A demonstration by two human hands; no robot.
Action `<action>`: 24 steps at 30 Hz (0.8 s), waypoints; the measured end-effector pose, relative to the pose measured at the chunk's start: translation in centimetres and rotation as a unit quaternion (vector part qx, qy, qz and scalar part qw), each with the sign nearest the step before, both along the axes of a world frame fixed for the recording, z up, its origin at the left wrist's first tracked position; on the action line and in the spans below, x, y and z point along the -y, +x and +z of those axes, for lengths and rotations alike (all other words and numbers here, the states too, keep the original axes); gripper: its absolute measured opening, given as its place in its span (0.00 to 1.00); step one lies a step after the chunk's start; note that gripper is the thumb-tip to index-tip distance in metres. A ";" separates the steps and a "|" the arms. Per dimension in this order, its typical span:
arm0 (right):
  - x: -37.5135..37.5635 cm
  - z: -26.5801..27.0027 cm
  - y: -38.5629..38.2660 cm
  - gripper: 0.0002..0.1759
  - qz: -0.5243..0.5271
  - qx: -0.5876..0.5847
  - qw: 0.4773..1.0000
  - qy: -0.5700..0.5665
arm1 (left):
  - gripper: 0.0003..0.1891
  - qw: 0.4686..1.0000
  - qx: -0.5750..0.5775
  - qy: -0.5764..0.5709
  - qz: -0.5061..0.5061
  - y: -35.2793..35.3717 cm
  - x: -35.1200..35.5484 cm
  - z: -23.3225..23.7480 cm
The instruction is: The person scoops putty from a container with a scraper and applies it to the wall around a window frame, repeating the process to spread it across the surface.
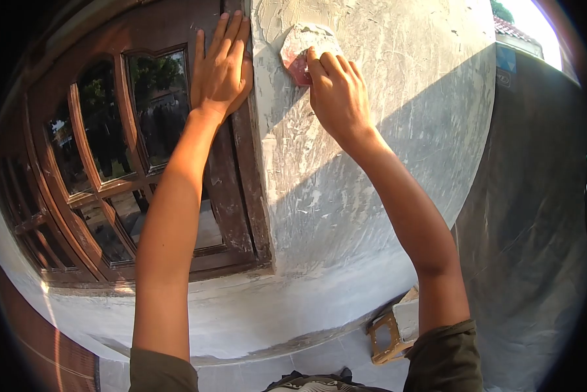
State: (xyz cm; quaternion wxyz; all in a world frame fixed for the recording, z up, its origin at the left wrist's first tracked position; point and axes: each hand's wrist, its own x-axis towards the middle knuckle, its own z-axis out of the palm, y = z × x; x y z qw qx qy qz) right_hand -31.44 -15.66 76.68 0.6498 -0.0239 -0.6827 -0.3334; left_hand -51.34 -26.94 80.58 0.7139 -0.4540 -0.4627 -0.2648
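My left hand lies flat on the brown wooden window frame, its fingers stretched upward near the wall's edge. To its right, my right hand grips a flat reddish scraper smeared with pale plaster. The scraper lies against the upper part of the grey wall, close to the window frame. Rough patches and streaks of plaster cover the wall around it. Sunlight falls on the wall's upper left, with shade below.
Glass panes fill the window at left. A small wooden stool stands on the tiled floor at lower right. A dark grey wall runs along the right, with a tiled roof beyond.
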 end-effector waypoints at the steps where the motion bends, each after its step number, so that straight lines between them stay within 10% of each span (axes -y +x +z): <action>1: 0.6 -1.3 0.1 0.24 -0.009 0.008 1.000 -0.016 | 0.32 1.000 0.003 0.001 0.001 0.2 0.0 0.0; 10: 6.4 -4.7 1.5 0.22 0.129 0.033 0.991 -0.014 | 0.31 1.000 0.009 -0.011 0.001 0.1 0.0 0.1; 17: 0.0 3.3 1.2 0.19 0.029 -0.087 0.996 -0.007 | 0.31 0.999 0.011 -0.025 -0.034 1.1 0.8 -0.2; 24: -0.6 -2.1 1.3 0.23 -0.007 -0.009 0.998 -0.069 | 0.31 1.000 0.006 -0.011 -0.003 0.9 0.4 0.0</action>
